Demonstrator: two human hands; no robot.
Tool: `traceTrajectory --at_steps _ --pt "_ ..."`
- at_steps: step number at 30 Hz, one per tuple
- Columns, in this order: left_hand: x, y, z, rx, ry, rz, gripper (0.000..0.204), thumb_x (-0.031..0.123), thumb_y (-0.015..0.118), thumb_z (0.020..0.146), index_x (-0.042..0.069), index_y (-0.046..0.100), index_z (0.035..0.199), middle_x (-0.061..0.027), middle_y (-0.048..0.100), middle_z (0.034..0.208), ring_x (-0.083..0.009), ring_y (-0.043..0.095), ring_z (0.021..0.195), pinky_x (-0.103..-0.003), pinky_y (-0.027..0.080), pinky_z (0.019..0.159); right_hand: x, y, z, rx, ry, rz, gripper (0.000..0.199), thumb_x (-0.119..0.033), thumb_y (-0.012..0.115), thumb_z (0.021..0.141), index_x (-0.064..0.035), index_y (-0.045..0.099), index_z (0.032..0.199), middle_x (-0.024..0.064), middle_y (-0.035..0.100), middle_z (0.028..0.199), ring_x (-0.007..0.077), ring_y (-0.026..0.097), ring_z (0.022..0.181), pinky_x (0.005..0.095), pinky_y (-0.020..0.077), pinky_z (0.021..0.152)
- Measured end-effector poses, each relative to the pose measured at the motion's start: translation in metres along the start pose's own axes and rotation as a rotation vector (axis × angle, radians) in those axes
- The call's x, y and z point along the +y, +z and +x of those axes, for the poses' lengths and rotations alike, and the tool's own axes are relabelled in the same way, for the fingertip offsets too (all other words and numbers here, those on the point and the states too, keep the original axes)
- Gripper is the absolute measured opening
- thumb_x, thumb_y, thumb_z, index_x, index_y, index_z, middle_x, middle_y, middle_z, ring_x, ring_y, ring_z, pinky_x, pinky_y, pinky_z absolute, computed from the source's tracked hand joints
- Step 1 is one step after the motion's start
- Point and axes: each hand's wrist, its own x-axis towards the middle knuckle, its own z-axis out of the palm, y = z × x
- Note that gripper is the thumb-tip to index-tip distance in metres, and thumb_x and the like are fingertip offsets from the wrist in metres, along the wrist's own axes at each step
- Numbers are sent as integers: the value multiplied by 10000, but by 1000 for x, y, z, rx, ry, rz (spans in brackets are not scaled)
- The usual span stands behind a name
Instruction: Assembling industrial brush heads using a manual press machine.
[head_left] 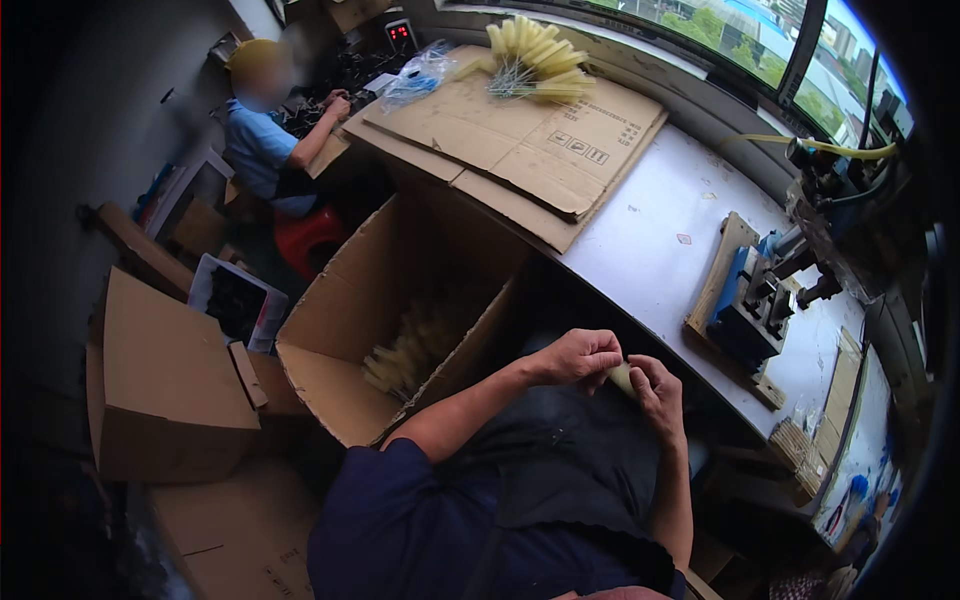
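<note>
Over my lap, my left hand (580,357) and my right hand (657,393) meet close together. A small pale-yellow piece (622,378) shows between them, held in the closed fingers of my right hand. My left hand's thumb and fingers are pinched beside it; what lies in that pinch is too small to make out. In the open cardboard box (335,330) left of my hands lies a heap of similar pale-yellow pieces (415,350). A bunch of pale-yellow pieces on thin metal rods (540,62) rests on flat cardboard sheets (480,150) upon the table.
A blue metal press fixture (745,305) stands on a wooden board on the white table (650,215), at right. At far left a person in a blue shirt (262,150) works with both hands. Closed cartons (180,360) and a white bin (240,300) stand at left.
</note>
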Motion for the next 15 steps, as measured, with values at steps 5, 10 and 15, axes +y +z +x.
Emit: traceTrajectory --at_steps 5,10,15 --pt "8 -11 -18 -56 123 -145 218 245 527 1038 38 548 976 -45 605 692 -127 598 541 -246 484 506 -27 13 -12 -276 238 361 279 -284 586 1007 -6 613 1021 -7 576 724 71 541 651 229 442 610" --pt "23 -14 -33 41 227 -357 252 260 499 1045 23 562 1104 -73 628 755 -149 627 615 -264 510 571 -54 23 -1 -161 185 283 259 -208 556 1011 -17 610 844 -17 516 661 53 459 592 232 375 536" --pt "22 0 -26 107 288 -235 395 194 561 1010 -11 514 1344 -75 666 931 -132 638 758 -265 535 680 -49 35 -4 67 116 249 245 -206 560 1020 -14 619 879 -29 535 677 46 484 594 225 392 533"
